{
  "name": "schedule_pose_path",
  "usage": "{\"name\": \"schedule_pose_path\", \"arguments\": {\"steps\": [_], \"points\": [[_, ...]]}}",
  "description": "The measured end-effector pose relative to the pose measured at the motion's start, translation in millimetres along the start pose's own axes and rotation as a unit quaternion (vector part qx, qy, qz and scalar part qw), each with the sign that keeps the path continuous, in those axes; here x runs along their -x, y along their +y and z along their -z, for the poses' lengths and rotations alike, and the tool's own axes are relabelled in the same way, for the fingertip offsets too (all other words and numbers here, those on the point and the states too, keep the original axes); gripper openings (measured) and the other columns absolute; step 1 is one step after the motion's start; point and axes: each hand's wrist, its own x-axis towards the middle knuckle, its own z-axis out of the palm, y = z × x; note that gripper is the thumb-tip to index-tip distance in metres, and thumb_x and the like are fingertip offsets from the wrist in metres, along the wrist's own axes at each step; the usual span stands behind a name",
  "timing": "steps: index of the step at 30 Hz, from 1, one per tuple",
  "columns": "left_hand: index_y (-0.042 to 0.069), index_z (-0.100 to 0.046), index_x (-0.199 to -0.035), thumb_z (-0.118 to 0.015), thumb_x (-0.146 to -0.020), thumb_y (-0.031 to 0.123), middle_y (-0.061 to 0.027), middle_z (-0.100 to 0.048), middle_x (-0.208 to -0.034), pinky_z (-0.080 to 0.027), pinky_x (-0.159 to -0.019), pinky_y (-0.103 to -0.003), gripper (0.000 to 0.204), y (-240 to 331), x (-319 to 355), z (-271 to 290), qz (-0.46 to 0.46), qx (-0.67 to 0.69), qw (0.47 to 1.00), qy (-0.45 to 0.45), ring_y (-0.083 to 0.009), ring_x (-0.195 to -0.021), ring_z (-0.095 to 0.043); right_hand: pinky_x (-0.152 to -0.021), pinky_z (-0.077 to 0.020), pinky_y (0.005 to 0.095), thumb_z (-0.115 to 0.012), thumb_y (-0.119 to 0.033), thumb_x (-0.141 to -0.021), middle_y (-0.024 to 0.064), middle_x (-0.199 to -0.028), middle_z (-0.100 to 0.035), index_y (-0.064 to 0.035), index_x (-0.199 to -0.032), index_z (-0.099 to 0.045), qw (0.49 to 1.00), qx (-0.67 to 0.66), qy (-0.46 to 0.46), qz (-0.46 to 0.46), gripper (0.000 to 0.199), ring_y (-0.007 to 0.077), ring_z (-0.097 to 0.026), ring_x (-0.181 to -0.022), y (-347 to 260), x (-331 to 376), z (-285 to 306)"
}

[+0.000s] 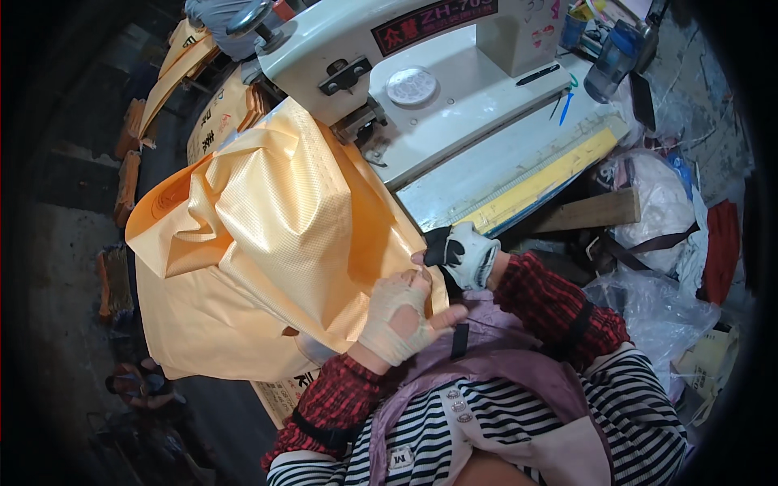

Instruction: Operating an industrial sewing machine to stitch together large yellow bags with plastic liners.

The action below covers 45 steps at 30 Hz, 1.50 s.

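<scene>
A large yellow woven plastic sack [267, 202] lies crumpled across the table edge, in front of a white sewing machine [429, 89]. My left hand [399, 316], in a beige fingerless glove, rests against the sack's right edge. Its thumb sticks out to the side, while its fingertips meet the tips of my other hand. At that same edge, my right hand [463, 253] wears a white and black glove and has its fingers bent around the sack's border. Whether a small thing lies between the fingertips is hidden.
A yellow ruler strip [543, 182] lies along the machine table's front. Behind stand a blue-tinted bottle [613, 61] and a dark phone [642, 101]. Plastic bags [648, 300] and a wooden board [583, 212] are on the right. More sacks [219, 117] lie stacked at the far left.
</scene>
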Motion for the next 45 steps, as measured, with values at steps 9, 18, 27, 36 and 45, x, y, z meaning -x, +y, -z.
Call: {"name": "schedule_pose_path", "arguments": {"steps": [9,18,27,36,45], "points": [[0.008,-0.062,-0.078,-0.058,-0.069,0.033,-0.0098,-0.062,-0.075,-0.045,-0.066,-0.039,0.026,-6,37,-20,-0.181,-0.266,0.933,-0.162,-0.0272,-0.073,-0.060,-0.069,-0.0466,0.0454,-0.052,-0.043,-0.084,0.0222,-0.085,-0.061,-0.0056,-0.091,-0.064,0.902,-0.092,-0.207,-0.366,0.040,0.0387,-0.059,-0.079,-42,-16,-8],[0.010,-0.065,-0.069,-0.072,-0.062,0.033,-0.0092,-0.063,-0.067,-0.049,-0.058,-0.036,0.025,2,-26,40,-0.117,-0.323,0.926,-0.158,-0.0273,-0.068,-0.063,-0.072,-0.0493,0.0426,-0.055,-0.036,-0.081,0.0198,-0.091,-0.063,-0.0061,-0.087,-0.066,0.953,0.034,-0.212,-0.214,0.032,0.0361,-0.062,-0.082,-2,-71,-12],[0.005,-0.065,-0.079,-0.063,-0.070,0.024,-0.0168,-0.063,-0.075,-0.050,-0.067,-0.039,0.020,-78,-99,93,-0.042,-0.285,0.957,0.023,-0.0336,-0.074,-0.062,-0.044,-0.0457,0.0279,-0.060,-0.026,-0.084,0.0090,-0.068,-0.064,-0.0032,-0.086,-0.066,0.771,-0.405,-0.080,-0.485,0.024,0.0149,-0.057,-0.050,32,-117,-17],[0.002,-0.065,-0.076,-0.065,-0.068,0.022,-0.0203,-0.062,-0.077,-0.049,-0.070,-0.042,0.021,-110,-80,94,0.036,-0.202,0.970,0.129,-0.0359,-0.075,-0.061,-0.071,-0.0502,0.0283,-0.059,-0.022,-0.084,0.0079,-0.090,-0.064,-0.0028,-0.097,-0.062,0.863,-0.455,0.081,-0.205,0.023,0.0160,-0.062,-0.078,20,-133,-20],[0.002,-0.054,-0.090,-0.067,-0.069,0.009,-0.0160,-0.056,-0.084,-0.046,-0.070,-0.042,0.026,-72,48,15,-0.219,-0.033,0.908,0.355,-0.0322,-0.078,-0.056,-0.065,-0.0466,0.0300,-0.064,-0.030,-0.082,0.0033,-0.079,-0.063,-0.0102,-0.097,-0.066,0.932,-0.296,0.108,-0.177,0.025,0.0144,-0.057,-0.070,-79,-190,62]]}}
